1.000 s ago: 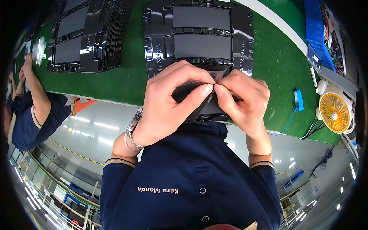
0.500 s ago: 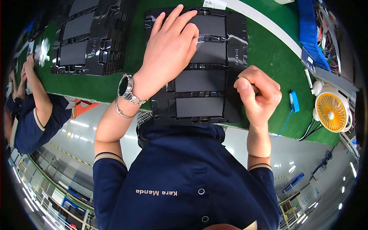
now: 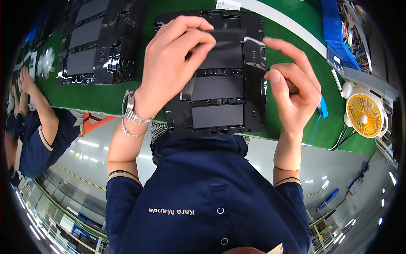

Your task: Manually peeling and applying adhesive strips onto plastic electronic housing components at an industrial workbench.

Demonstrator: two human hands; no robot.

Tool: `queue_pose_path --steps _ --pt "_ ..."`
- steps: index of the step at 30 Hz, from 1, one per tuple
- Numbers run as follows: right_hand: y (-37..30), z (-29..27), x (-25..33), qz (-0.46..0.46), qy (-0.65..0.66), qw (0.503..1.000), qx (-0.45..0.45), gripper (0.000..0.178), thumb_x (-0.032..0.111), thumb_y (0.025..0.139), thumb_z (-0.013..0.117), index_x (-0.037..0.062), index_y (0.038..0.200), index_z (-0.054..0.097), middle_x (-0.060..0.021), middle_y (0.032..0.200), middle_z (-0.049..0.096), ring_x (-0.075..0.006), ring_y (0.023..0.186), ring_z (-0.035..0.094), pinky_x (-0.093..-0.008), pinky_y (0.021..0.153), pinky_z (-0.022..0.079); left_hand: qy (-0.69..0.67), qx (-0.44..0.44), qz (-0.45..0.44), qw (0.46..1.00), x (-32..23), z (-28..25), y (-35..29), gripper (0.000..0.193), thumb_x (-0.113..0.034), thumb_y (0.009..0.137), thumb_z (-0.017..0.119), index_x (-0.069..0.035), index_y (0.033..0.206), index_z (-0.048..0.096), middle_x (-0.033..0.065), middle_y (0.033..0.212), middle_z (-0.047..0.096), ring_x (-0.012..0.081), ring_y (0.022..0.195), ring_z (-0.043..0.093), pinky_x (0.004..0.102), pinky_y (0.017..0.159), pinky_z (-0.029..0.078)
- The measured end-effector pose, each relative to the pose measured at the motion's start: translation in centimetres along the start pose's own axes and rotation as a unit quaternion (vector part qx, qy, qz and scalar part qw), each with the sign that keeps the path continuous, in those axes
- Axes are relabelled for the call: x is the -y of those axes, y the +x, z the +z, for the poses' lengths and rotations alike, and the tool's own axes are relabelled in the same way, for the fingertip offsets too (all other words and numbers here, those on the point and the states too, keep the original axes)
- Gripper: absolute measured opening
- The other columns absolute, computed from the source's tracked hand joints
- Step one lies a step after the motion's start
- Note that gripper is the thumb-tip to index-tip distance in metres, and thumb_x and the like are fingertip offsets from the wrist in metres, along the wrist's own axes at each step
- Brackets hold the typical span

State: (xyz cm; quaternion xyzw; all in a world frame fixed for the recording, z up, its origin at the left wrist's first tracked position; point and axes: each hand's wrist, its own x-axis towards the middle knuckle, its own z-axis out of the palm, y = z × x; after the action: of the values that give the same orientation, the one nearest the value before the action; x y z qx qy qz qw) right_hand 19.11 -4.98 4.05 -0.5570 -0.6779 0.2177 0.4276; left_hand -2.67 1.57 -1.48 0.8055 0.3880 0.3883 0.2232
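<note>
Over the far half of a black moulded tray (image 3: 255, 111) on the green table (image 3: 101, 100), the left hand (image 3: 171, 57) hovers with thumb and fingers curved, their tips meeting the near edge of a dark, blurred sheet (image 3: 230, 39); whether they grip it cannot be told. Beside the tray's right edge, the right hand (image 3: 298, 86) brings thumb and a bent finger almost together, the forefinger reaching out toward the tray; whether anything sits between those tips is unclear. Flat grey panels (image 3: 218, 116) lie in the tray's recesses, nearest the person's body. Left of it stands a stack of similar trays (image 3: 122, 63); well to the right, a white-and-yellow fan (image 3: 364, 116).
</note>
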Motion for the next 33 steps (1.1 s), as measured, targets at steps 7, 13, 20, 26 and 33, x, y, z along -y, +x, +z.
queue_pose_path --steps 7,13,20,26,33 --pt "-0.3 -0.2 0.7 0.010 0.048 0.979 0.195 0.009 0.004 0.072 0.072 -0.0006 0.071 0.064 -0.0098 0.083 0.067 -0.0168 0.059 0.059 -0.0268 0.052 0.046 -0.200 0.075 -0.101 0.972 -5.3 -2.7 -2.4 0.008 0.005 0.074 0.070 0.001 0.081 0.069 0.0093 0.102 0.063 0.0156 0.090 0.063 0.0254 0.072 0.052" --pt "-1.0 0.9 1.1 0.042 0.137 0.983 0.112 0.009 0.004 0.077 0.069 -0.0017 0.072 0.064 -0.0100 0.074 0.063 -0.0125 0.059 0.054 -0.0237 0.052 0.040 -0.473 0.001 -0.217 0.854 -4.1 -2.2 -5.8 0.010 0.002 0.078 0.072 0.003 0.087 0.071 0.0111 0.109 0.065 0.0185 0.106 0.059 0.0319 0.090 0.047" --pt "-1.7 2.6 1.9 0.087 0.190 0.964 0.161 0.009 0.004 0.078 0.069 -0.0010 0.073 0.064 -0.0086 0.075 0.063 -0.0130 0.062 0.056 -0.0249 0.055 0.043 -0.569 0.041 -0.309 0.761 -5.7 -1.7 -7.8 0.008 0.000 0.083 0.068 0.004 0.090 0.068 0.0154 0.113 0.066 0.0075 0.078 0.062 0.0195 0.064 0.047" --pt "-1.8 3.0 1.9 0.077 0.215 0.968 0.107 0.009 0.004 0.081 0.067 -0.0023 0.075 0.065 -0.0106 0.084 0.068 -0.0139 0.065 0.058 -0.0249 0.057 0.045 -0.587 0.012 -0.292 0.755 -6.6 -1.5 -7.2 0.007 -0.001 0.085 0.067 0.004 0.090 0.067 0.0243 0.131 0.055 0.0231 0.123 0.051 0.0306 0.090 0.045" --pt "-1.8 3.1 2.6 0.153 0.141 0.976 0.070 0.006 0.001 0.084 0.064 -0.0030 0.083 0.067 -0.0089 0.081 0.068 -0.0115 0.068 0.060 -0.0235 0.060 0.046 -0.518 0.028 -0.303 0.799 -7.4 -1.5 -6.9 0.015 -0.009 0.082 0.066 0.006 0.086 0.065 0.0256 0.129 0.053 0.0129 0.090 0.059 0.0251 0.076 0.047"
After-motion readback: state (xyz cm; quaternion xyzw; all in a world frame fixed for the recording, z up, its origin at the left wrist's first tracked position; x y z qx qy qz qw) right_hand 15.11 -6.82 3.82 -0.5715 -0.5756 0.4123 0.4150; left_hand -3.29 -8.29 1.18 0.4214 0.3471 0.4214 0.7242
